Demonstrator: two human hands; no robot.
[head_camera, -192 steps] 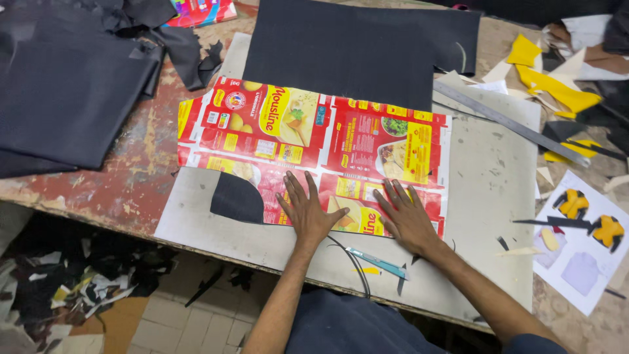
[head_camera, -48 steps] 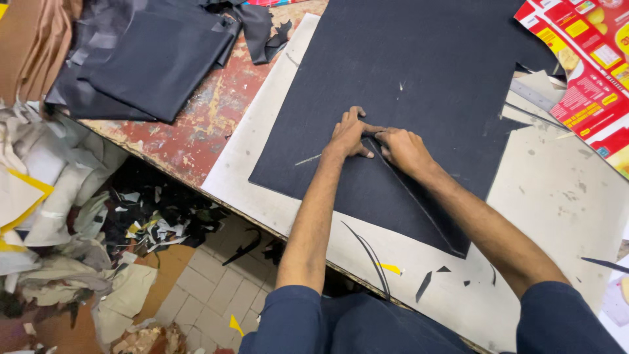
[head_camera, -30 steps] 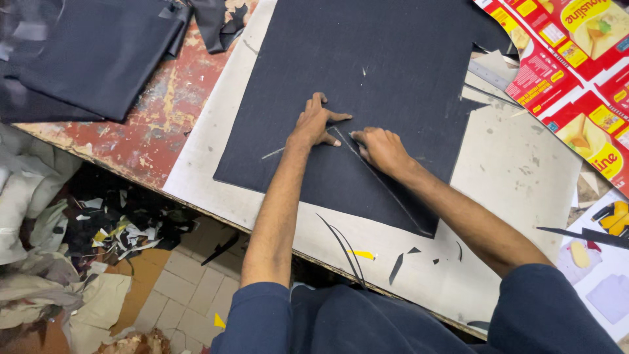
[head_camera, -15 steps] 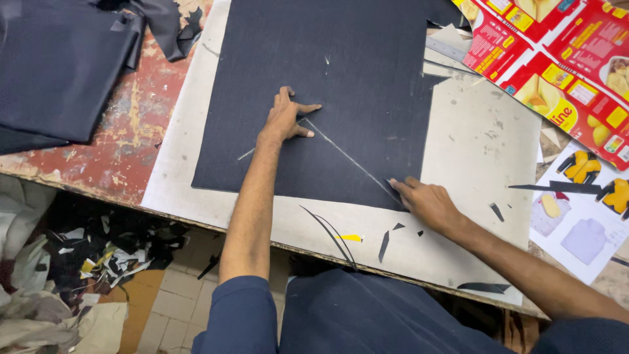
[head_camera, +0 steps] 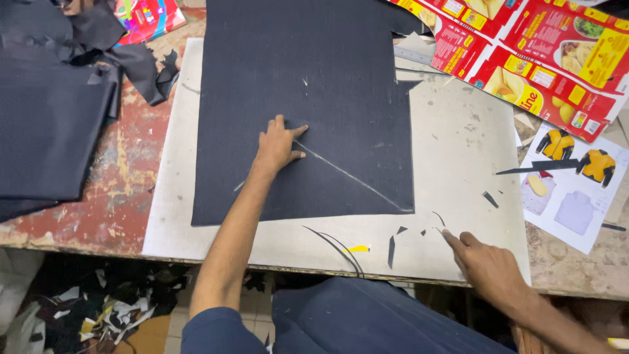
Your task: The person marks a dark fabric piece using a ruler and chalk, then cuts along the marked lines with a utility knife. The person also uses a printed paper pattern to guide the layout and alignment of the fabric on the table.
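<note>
Two hands are working over one dark fabric sheet (head_camera: 308, 98), which is lying flat on a pale cutting board (head_camera: 458, 170) on the surface. Compared with half a second ago, the right hand (head_camera: 488, 265) is sitting further off the sheet, now past its lower right corner on bare board; the left hand (head_camera: 278, 141) is staying pressed on the fabric at the same spot. Left fingers are lying spread and flat, grasping nothing. Right fingers are curling around what looks like a small pointed tool (head_camera: 440, 231); the grip cannot be told for certain. Fabric's long axis is running away from the person, with a pale diagonal line (head_camera: 354, 177) pointing from the left thumb down to the lower right corner. Printed cardboard (head_camera: 544, 59) is lying at upper right, dark offcuts (head_camera: 391, 242) along the near edge.
</note>
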